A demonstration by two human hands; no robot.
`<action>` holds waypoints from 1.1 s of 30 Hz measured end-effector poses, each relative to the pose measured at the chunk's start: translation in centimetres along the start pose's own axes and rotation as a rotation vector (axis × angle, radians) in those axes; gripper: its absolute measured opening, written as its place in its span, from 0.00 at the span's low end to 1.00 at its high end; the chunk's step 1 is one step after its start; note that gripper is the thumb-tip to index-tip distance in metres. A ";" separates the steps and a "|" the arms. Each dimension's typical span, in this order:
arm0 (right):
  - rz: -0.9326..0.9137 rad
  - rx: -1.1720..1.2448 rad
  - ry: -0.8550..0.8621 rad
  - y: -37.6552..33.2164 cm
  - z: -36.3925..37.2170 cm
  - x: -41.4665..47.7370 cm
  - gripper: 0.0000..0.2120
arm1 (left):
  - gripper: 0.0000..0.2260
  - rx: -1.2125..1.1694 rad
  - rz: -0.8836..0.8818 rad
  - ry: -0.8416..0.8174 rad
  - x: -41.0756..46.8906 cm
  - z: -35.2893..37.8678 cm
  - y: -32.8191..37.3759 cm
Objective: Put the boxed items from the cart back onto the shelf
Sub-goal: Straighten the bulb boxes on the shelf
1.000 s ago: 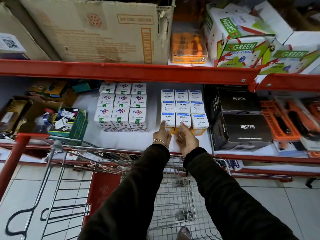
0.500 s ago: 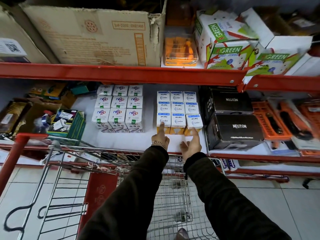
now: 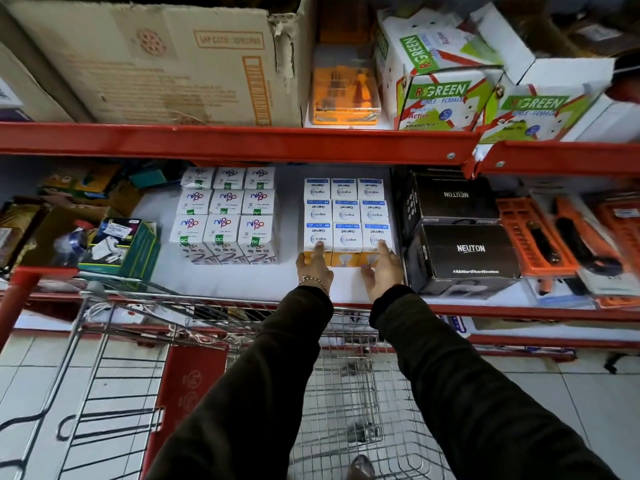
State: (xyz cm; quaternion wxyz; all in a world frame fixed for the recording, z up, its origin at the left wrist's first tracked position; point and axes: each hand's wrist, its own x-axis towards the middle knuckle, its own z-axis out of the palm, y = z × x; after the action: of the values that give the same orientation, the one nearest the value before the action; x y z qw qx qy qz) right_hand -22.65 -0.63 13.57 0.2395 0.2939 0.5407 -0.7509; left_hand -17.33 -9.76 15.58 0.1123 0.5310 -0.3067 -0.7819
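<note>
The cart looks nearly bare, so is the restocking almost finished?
Mostly, it seems. Done: white bulb boxes sit in a neat block on the shelf. In hand: the left hand and right hand press against the front row, squaring it. Left: the cart basket shows no boxes, though part is hidden.

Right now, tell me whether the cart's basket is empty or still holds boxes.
Empty as far as shown: only bare wire mesh of the cart shows between the sleeves, no boxes; the arms hide part.

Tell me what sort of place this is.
Most likely a hardware or electrical shop aisle: red metal shelving, stacked white-and-orange bulb boxes and a wire shopping cart below.
</note>
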 end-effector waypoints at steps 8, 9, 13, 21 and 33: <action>0.065 0.011 -0.010 -1.0 -1.5 -2.2 0.19 | 0.33 0.213 0.041 0.114 -1.7 -0.4 -0.5; 0.087 0.041 -0.015 -1.0 -2.1 -2.7 0.17 | 0.32 0.231 0.032 0.097 -2.2 -0.4 -0.9; 0.163 0.121 -0.003 -1.1 -5.9 -4.2 0.15 | 0.22 0.148 -0.040 -0.015 -4.7 0.7 -3.4; -0.002 0.370 0.227 -6.7 -15.0 -3.8 0.10 | 0.23 0.292 -0.003 -0.232 -7.4 6.6 -9.9; -0.042 0.154 0.111 -10.3 -15.4 -1.4 0.18 | 0.24 0.632 0.232 -0.218 -7.9 11.1 -12.9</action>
State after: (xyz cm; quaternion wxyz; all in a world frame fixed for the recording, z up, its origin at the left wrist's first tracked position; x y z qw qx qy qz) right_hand -25.77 17.20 17.74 0.1701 0.3412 0.4996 -0.7778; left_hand -22.13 8.31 16.62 -0.0032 0.4145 -0.6020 -0.6824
